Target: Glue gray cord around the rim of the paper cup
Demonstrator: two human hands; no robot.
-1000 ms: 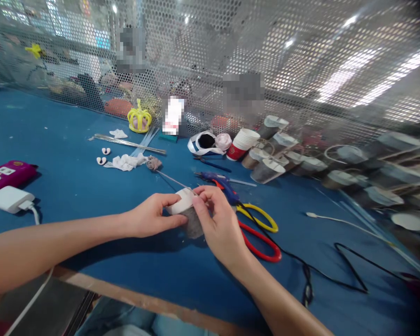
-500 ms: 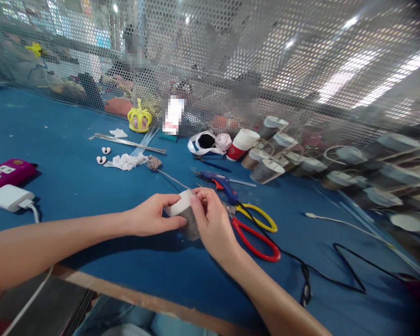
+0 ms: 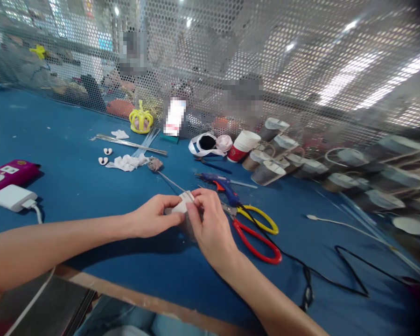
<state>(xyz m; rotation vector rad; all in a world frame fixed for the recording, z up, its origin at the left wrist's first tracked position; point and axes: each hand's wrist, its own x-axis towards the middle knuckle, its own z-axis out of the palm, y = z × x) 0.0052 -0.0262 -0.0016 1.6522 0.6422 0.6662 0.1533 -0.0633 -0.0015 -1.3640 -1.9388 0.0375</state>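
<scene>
Above the front part of the blue table, my left hand (image 3: 157, 215) grips a small grey cup-like piece with a white top (image 3: 181, 203) between thumb and fingers. My right hand (image 3: 212, 224) is closed at its right side, with thumb and forefinger pinching a thin grey cord (image 3: 173, 183) against the rim. From there the cord runs back to a small brownish-grey ball of cord (image 3: 156, 164) lying on the table. The fingers hide much of the piece. Just right of my right hand lie scissors with one red and one yellow handle (image 3: 257, 240).
A blue glue gun (image 3: 220, 183), pliers (image 3: 215, 165) and stacked paper cups (image 3: 244, 145) stand or lie beyond my hands. Several similar grey cups (image 3: 269, 171) fill the right. A purple device (image 3: 10, 175) with a white adapter (image 3: 13, 198) is at left. A perforated metal screen (image 3: 196, 56) closes the back.
The piece has tilted slightly in my hands, with less of its grey side showing. My right fingers have shifted a little left along its rim. The view has moved slightly.
</scene>
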